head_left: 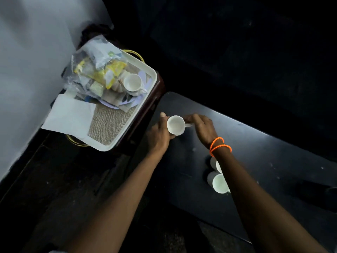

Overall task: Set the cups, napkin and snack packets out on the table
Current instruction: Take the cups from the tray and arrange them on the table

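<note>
Both hands meet on one white cup (176, 125) at the far left end of the dark table (255, 148). The left hand (158, 136) wraps its fingers round the cup's left side, thumb up by the rim; the right hand (202, 127) pinches the cup's handle on the right. Whether the cup's base touches the table cannot be told. Orange bead bracelets (219, 146) circle the right wrist. Two more white cups (218, 177) stand on the table nearer, just beside each other, partly hidden by the right forearm. To the left, a white tray (145, 99) sits on a stand, holding another cup (132, 83), a clear bag of snack packets (94, 70), a white napkin (70, 116) overhanging its near left edge, and a woven mat (109, 123).
</note>
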Available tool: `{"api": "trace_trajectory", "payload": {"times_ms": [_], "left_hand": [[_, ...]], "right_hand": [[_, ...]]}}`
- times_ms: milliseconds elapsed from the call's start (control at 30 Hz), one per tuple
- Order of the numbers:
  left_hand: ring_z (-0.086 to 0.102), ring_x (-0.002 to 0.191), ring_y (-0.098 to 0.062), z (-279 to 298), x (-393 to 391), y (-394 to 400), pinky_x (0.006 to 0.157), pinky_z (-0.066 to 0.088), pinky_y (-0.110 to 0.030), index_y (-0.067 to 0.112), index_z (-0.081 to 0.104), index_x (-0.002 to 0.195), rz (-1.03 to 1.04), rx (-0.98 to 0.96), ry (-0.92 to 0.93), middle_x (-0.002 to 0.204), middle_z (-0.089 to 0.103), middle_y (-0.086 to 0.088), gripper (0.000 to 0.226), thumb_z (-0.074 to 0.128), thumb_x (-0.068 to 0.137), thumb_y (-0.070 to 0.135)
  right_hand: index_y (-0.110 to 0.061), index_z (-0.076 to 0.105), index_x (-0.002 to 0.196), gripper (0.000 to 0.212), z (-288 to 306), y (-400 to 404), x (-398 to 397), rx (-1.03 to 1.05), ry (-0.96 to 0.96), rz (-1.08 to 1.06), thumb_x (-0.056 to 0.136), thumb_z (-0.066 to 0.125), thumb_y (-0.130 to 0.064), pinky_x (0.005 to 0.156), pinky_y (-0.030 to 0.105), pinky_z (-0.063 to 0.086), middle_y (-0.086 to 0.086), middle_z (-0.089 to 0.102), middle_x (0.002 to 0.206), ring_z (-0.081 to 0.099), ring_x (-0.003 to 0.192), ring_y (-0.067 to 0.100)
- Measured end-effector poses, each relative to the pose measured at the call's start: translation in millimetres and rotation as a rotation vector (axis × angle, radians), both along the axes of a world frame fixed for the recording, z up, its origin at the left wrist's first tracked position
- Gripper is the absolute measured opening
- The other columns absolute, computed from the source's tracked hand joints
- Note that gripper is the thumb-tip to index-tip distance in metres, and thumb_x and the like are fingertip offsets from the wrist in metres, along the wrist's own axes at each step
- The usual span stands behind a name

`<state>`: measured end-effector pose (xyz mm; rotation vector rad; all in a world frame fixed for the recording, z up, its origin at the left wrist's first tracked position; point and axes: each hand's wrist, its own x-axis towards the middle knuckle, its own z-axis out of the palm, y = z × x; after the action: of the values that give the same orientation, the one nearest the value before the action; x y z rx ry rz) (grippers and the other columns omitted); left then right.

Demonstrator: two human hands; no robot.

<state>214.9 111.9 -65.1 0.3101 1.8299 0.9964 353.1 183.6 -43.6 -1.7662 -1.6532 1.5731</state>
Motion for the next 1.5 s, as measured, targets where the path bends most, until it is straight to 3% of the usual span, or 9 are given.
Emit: {"api": "trace_trajectory", "payload": {"times_ms": [200,500,667,767,867,933,1000,1233,1500], "left_hand": [[0.078,0.093,-0.023,-29.7,69.1,-28.9,0.068,0.065,-0.026,0.014,0.074,0.123,-0.055,-0.14,-0.171,0.124,0.073,-0.01,0.067,0.042,0.1,0.068],[0.076,0.078,-0.006,-48.3,128.0,-67.5,0.081,0.066,-0.033,0.022,0.077,0.12,-0.038,-0.189,-0.191,0.106,0.074,0.008,0.058,0.045,0.101,0.065],[0.071,0.071,0.007,-52.3,142.8,-79.0,0.094,0.063,-0.046,0.022,0.076,0.124,-0.018,-0.175,-0.201,0.091,0.074,0.02,0.061,0.047,0.095,0.067],[0.071,0.073,0.005,-50.3,141.4,-74.3,0.097,0.061,-0.048,0.037,0.079,0.104,-0.049,-0.193,-0.198,0.071,0.072,0.028,0.056,0.044,0.084,0.076],[0.075,0.1,-0.018,-40.9,135.5,-68.0,0.101,0.058,-0.051,0.035,0.077,0.11,-0.098,-0.226,-0.179,0.096,0.078,0.015,0.074,0.037,0.076,0.086],[0.064,0.127,-0.032,-39.6,128.3,-64.7,0.109,0.052,-0.052,0.023,0.07,0.131,-0.144,-0.221,-0.12,0.134,0.07,-0.006,0.092,0.032,0.078,0.087],[0.058,0.135,-0.033,-35.2,117.6,-58.9,0.112,0.048,-0.053,0.018,0.066,0.138,-0.157,-0.197,-0.075,0.145,0.063,-0.01,0.1,0.029,0.077,0.088],[0.068,0.12,-0.025,-11.4,44.5,-15.3,0.104,0.055,-0.052,0.018,0.076,0.122,-0.147,-0.016,0.182,0.127,0.075,-0.005,0.081,0.029,0.091,0.075],[0.068,0.105,-0.033,17.1,-58.6,49.5,0.095,0.052,-0.042,0.002,0.074,0.113,-0.005,0.256,0.641,0.109,0.074,-0.018,0.037,0.049,0.103,0.027]], "right_hand": [[-0.016,0.08,0.09,0.046,-20.6,-12.2,63.9,-0.107,-0.151,0.084,0.102,0.037,-0.025,0.095,0.031,0.048,0.001,0.077,0.106,0.065,0.1,0.019],[-0.027,0.08,0.087,0.046,-44.0,-40.9,114.8,-0.165,-0.203,0.128,0.094,0.037,-0.038,0.097,0.035,0.052,0.002,0.079,0.107,0.07,0.1,0.021],[-0.04,0.072,0.073,0.042,-48.9,-49.1,127.4,-0.128,-0.27,0.133,0.087,0.033,-0.047,0.069,0.011,0.037,0.006,0.077,0.111,0.058,0.084,0.014],[-0.042,0.07,0.069,0.04,-49.9,-48.7,130.5,-0.141,-0.253,0.127,0.087,0.034,-0.047,0.071,0.012,0.039,0.006,0.078,0.111,0.059,0.084,0.013],[-0.034,0.078,0.081,0.046,-47.8,-46.1,128.9,-0.141,-0.254,0.147,0.089,0.034,-0.045,0.077,0.023,0.044,0.005,0.077,0.113,0.063,0.091,0.019],[-0.028,0.082,0.097,0.049,-44.8,-43.7,125.8,-0.131,-0.257,0.161,0.093,0.035,-0.042,0.089,0.03,0.048,0.003,0.077,0.116,0.067,0.103,0.023],[-0.024,0.081,0.106,0.043,-41.0,-39.3,119.8,-0.114,-0.266,0.18,0.1,0.039,-0.034,0.101,0.037,0.049,0.004,0.076,0.12,0.066,0.111,0.026],[-0.011,0.08,0.102,0.045,-29.1,-8.1,45.5,0.022,-0.219,0.133,0.099,0.042,-0.035,0.098,0.044,0.051,0.016,0.077,0.112,0.068,0.11,0.033],[-0.004,0.076,0.098,0.044,-8.4,29.3,-88.5,0.321,-0.072,0.161,0.093,0.045,-0.035,0.085,0.039,0.051,0.016,0.076,0.101,0.065,0.103,0.034]]}}
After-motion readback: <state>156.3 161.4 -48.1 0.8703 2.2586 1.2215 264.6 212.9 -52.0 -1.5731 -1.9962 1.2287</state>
